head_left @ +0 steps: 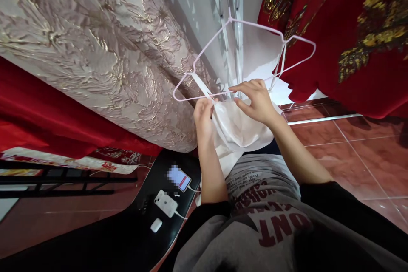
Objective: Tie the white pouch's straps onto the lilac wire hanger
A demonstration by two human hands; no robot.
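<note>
Above the white garment (236,129), the hanger (255,26) spans sideways, hook up.

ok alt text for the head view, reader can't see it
Two bare hands hold a white garment on a pale pink wire hanger: the left hand pinches a strap at the hanger's corner, and the right hand touches its lower bar. Red gold-embroidered fabric hangs to the right; two phones lie on a black surface below.

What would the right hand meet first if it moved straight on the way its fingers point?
Probably the white fabric strap looped on the pale pink wire hanger, right at the left hand; the right hand points across toward it, though depth is unclear.
</note>
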